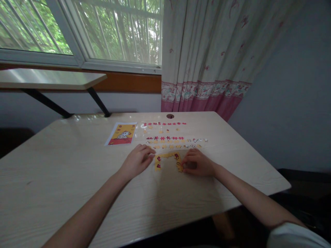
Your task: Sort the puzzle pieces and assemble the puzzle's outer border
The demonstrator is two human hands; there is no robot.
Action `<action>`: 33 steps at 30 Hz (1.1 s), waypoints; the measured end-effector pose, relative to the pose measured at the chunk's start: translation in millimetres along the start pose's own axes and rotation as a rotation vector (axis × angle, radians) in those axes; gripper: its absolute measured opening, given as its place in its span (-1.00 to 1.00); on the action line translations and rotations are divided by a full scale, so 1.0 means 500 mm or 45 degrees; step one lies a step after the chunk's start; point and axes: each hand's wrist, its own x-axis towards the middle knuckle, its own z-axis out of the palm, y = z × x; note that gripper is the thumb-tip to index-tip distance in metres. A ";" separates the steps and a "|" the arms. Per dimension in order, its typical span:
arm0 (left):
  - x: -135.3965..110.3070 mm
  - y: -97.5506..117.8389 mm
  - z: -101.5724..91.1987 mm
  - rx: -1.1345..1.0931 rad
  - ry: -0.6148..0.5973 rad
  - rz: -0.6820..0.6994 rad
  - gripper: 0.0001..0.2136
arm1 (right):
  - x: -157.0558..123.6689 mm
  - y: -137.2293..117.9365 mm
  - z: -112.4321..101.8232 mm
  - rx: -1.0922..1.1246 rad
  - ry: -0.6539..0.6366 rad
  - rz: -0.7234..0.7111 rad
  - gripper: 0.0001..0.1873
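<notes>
A partly joined yellow jigsaw puzzle (167, 155) lies on the table as an arch, with a top edge and two sides running toward me. Beside its upper left corner rests my left hand (139, 158), its fingers loosely bent and apart, with nothing seen in them. My right hand (198, 163) curls at the arch's right side, thumb and fingertips on a yellow puzzle piece (179, 166) at its lower end. Beyond both hands, loose pieces lie in rows: red pieces (165, 138), yellow pieces (170, 146) and white pieces (198, 140).
A printed picture (122, 134) of a white animal on yellow and red lies left of the rows. A raised shelf (51, 78) stands at the back left. The table (64, 172) has a cable hole (170, 116) near its back edge, below a curtain (204, 62).
</notes>
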 end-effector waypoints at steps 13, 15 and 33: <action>-0.005 0.001 0.001 0.054 -0.022 0.031 -0.83 | 0.000 -0.013 -0.004 -0.294 -0.063 -0.246 -0.78; -0.005 0.001 0.000 0.059 -0.026 0.030 -0.83 | -0.002 -0.008 0.000 -0.223 -0.041 -0.202 -0.78; -0.002 -0.001 -0.004 0.082 -0.025 0.059 -0.83 | 0.018 0.004 0.010 -0.106 0.150 0.122 -0.82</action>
